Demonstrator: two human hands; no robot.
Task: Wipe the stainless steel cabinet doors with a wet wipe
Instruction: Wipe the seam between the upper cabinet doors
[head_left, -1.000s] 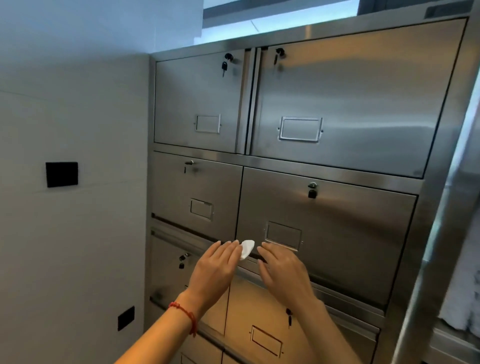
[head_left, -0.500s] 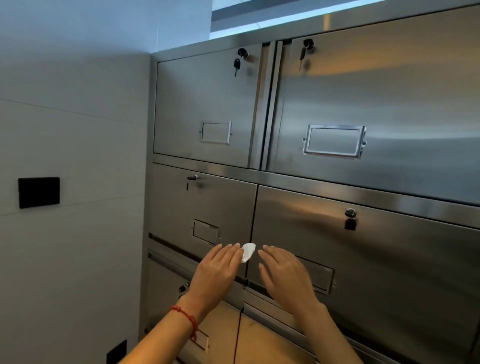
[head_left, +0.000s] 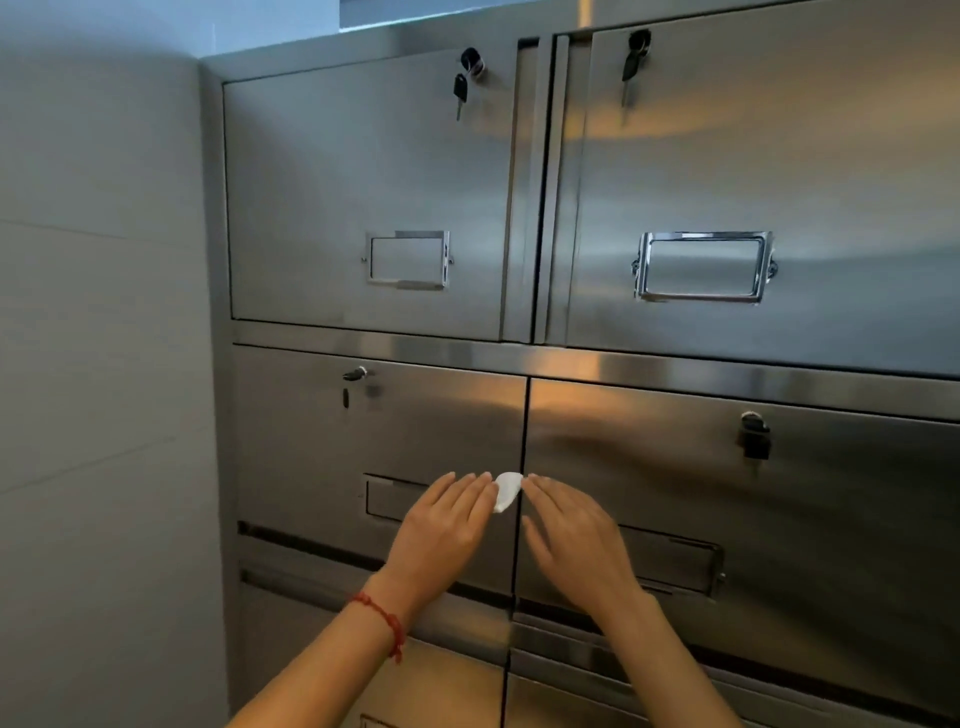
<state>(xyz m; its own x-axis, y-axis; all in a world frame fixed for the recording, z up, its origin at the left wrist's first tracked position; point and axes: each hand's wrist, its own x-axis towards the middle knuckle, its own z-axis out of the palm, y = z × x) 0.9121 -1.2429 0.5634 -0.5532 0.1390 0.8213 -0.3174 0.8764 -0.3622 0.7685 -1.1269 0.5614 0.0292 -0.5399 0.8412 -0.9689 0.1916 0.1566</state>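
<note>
The tall stainless steel cabinet (head_left: 571, 358) stands against the pale tiled wall (head_left: 104, 364) on its left. Its two upper doors sit side by side above two lower doors. Both hands are before the lower pair, the small white wet wipe (head_left: 506, 491) between their fingertips, over the seam.

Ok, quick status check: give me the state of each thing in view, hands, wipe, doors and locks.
Left hand: fingers straight, against the wet wipe.
Right hand: fingers straight, fingertips by the wipe.
Wet wipe: small, bunched, between the two hands' fingertips, in front of the middle-row door seam.
Top left door: closed, key in lock.
Top right door: closed, key in lock.
Middle left door: closed.
Middle right door: closed.
</note>
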